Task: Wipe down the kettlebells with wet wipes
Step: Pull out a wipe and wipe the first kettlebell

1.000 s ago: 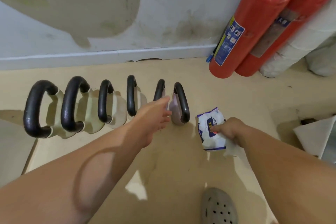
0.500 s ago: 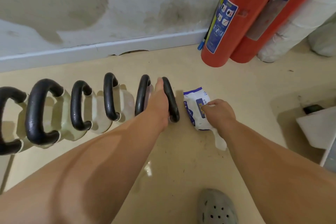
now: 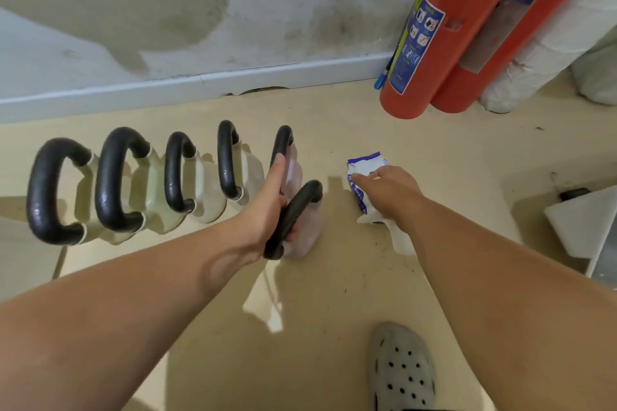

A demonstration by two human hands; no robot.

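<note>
Several kettlebells with black handles stand in a row on the beige floor; the pale green ones (image 3: pixel 200 190) are at the left. My left hand (image 3: pixel 267 203) grips the handle of a pinkish kettlebell (image 3: pixel 309 230), which sits in front of the row's right end. Another pinkish one (image 3: pixel 293 170) stands just behind it. To the right lies a white and blue wet wipes pack (image 3: pixel 365 163). My right hand (image 3: pixel 390 193) rests on it with the index finger stretched over the pack. A white wipe (image 3: pixel 402 242) trails from under that hand.
Two red fire extinguishers (image 3: pixel 430 43) lean against the wall at the back right, beside white rolls (image 3: pixel 534 53). A white box (image 3: pixel 584 227) sits at the right edge. My grey clog (image 3: pixel 400 370) is on the floor below the hands.
My left hand closed round the rightmost kettlebell's handle and pulled it out of the row toward me. The right hand stayed on the wipes pack.
</note>
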